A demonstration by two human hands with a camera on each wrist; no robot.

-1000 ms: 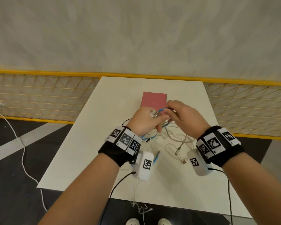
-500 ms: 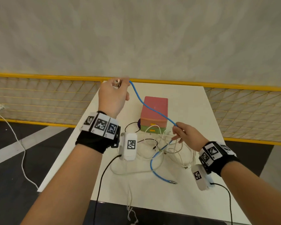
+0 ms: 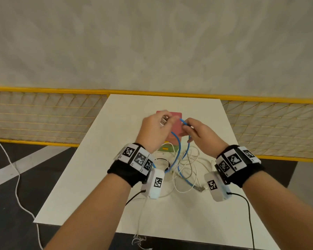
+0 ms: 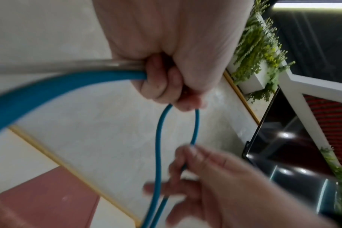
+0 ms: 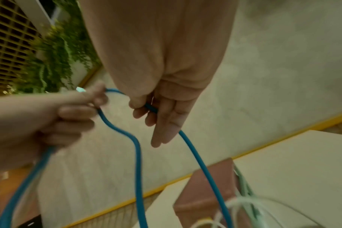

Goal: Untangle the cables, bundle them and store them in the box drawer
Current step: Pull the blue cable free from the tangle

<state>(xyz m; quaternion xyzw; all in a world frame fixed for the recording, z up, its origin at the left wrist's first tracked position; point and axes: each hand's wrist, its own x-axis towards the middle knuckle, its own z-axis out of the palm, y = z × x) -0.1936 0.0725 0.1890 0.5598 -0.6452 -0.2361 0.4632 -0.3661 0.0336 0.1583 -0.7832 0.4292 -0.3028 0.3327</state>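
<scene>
Above the pink box (image 3: pixel 176 128), my left hand (image 3: pixel 167 121) grips the blue cable (image 3: pixel 178 150) near its silver USB plug (image 3: pixel 163 121). My right hand (image 3: pixel 185 123) pinches the same cable a short way along, so a blue loop hangs between the hands. In the left wrist view the left hand (image 4: pixel 166 86) is a fist around the blue cable (image 4: pixel 158 138). The right wrist view shows the right hand (image 5: pixel 146 108) pinching the blue cable (image 5: pixel 137 154) with thumb and forefinger. The cable's far plug (image 3: pixel 197 187) lies on the table. The box's green drawer front (image 3: pixel 167 149) is partly hidden.
A tangle of white cables (image 3: pixel 188 170) and a black cable (image 3: pixel 163 160) lies on the white table (image 3: pixel 98 168) in front of the box. One white cable (image 3: pixel 139 231) hangs over the near table edge. A yellow mesh fence (image 3: pixel 43 114) runs behind.
My left hand, raised far up and left with the blue cable stretched, has come back down beside the right hand over the box. The right hand rose to meet it, folding the cable into a loop.
</scene>
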